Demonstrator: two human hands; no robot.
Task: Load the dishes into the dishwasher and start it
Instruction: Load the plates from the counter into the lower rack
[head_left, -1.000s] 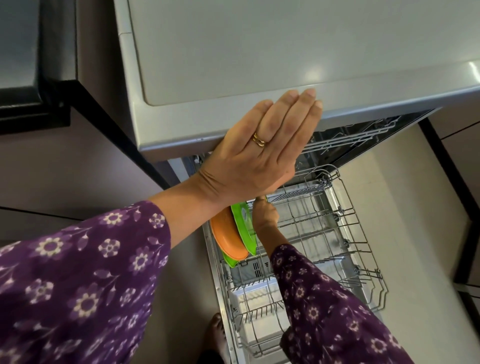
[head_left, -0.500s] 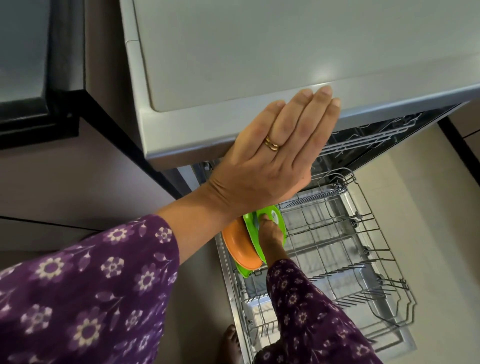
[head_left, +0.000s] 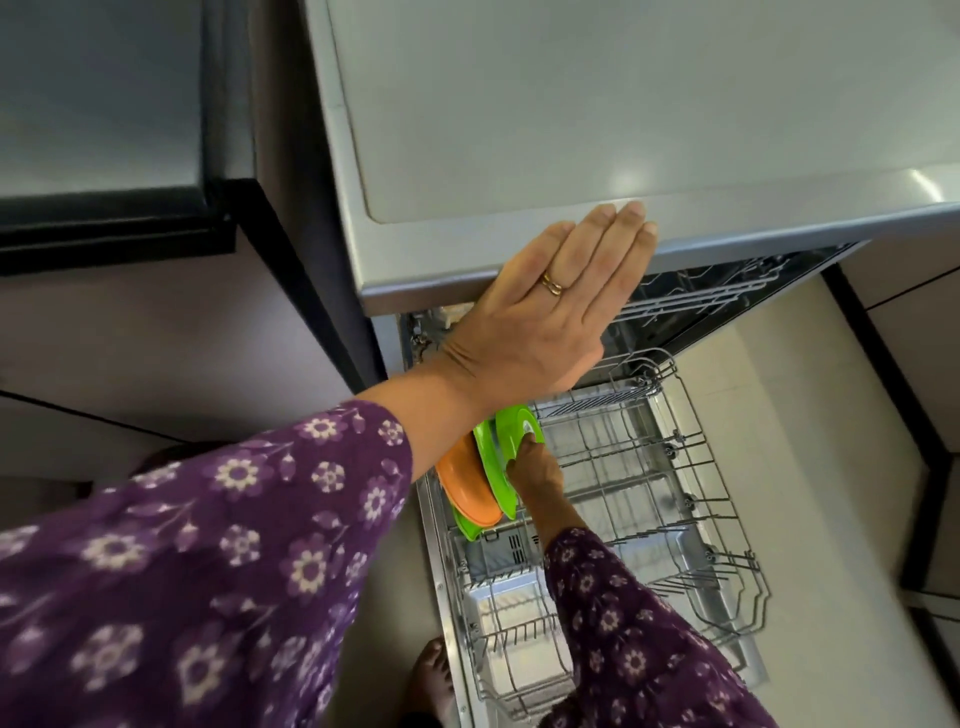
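Bent over the open dishwasher (head_left: 571, 104), a person in a purple flowered sleeve seats a green plate (head_left: 511, 441) in the pulled-out lower rack (head_left: 649, 499). The right hand (head_left: 535, 467) pinches the plate by its near rim, thumb on its face.

A second ago that hand was at the top of the plate, which leaned close against the orange plate (head_left: 462, 488). Now the green plate stands on edge, just beside the orange one, at the rack's far left corner. A second green plate (head_left: 467, 530) shows past the orange one's edges.

The left hand (head_left: 550, 306) has not shifted. It lies flat, fingers straight and together, on the front edge of the machine's grey top, seemingly as a brace.

From here the plate looks all but slotted, though the hand has yet to let go. Most of the rack's tines are bare and the upper rack (head_left: 701, 296) is still pushed in. Loading appears to be at an early stage, with the start well off.
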